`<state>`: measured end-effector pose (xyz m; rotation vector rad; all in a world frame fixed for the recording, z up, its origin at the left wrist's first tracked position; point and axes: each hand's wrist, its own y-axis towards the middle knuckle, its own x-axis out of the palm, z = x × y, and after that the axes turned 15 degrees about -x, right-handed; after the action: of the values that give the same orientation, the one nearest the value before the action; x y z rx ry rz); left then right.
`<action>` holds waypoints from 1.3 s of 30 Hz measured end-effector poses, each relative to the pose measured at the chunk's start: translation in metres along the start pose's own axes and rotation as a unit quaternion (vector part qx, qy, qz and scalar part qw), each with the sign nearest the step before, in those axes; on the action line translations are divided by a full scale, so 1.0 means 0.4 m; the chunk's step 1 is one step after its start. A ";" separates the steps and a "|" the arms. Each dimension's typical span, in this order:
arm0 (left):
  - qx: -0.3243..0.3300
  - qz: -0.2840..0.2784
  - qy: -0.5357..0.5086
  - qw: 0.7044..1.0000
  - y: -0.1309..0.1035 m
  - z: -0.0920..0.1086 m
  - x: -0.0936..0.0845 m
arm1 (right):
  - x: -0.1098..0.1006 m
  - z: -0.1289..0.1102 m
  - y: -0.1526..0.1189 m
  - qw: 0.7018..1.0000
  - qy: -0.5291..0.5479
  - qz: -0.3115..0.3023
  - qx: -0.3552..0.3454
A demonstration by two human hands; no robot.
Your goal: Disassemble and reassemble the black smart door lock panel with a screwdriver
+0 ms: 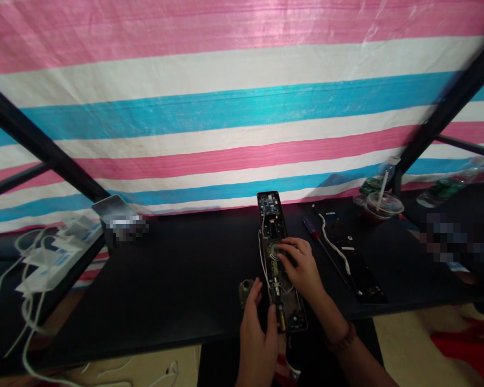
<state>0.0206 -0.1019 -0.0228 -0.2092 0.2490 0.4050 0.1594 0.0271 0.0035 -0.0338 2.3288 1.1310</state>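
Observation:
A long, narrow opened electronic device (pixel 282 274) lies in front of me on the black table. It has a dark casing, a blue circuit board (pixel 269 205) at its far end and brass-coloured parts near its close end. My right hand (pixel 304 269) reaches over its middle, thumb and forefinger closed on a looped white wire (pixel 274 250). My left hand (pixel 260 333) rests at the lower left edge of the casing, thumb and fingers apart. Just beyond the left fingertips sits a small grey-green metal part (pixel 246 293) with a round hole.
Right of the device lie a screwdriver (pixel 325 250) and a long black panel (pixel 361 269) with a white cable (pixel 334 242). A lidded drink cup (pixel 383 207) and bottles stand at the back right. White power strips (pixel 60 252) with cables are at the left.

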 end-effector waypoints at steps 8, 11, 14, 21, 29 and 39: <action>0.102 0.102 0.195 0.970 0.125 -0.040 -0.116 | 0.021 0.018 0.004 0.999 -0.046 -0.015 -0.025; 0.112 0.083 0.231 0.963 0.151 -0.052 -0.111 | 0.020 0.012 -0.005 1.000 -0.019 -0.023 -0.004; 0.115 0.071 0.242 0.961 0.169 -0.051 -0.109 | 0.016 0.010 -0.034 0.999 0.028 -0.004 0.024; 0.191 0.113 0.189 0.956 0.207 0.078 -0.113 | -0.019 0.046 -0.144 0.987 0.050 0.092 0.125; 0.284 0.003 0.231 0.931 0.295 0.213 0.040 | -0.018 0.040 -0.138 0.983 0.048 0.104 0.143; 0.315 -0.034 0.235 0.919 0.287 0.197 0.037 | -0.043 0.070 -0.114 0.980 0.049 0.125 0.146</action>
<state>0.0019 0.0262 0.0307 0.3276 0.8277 0.1823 0.1985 0.0145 -0.0349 0.3268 2.6210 0.9046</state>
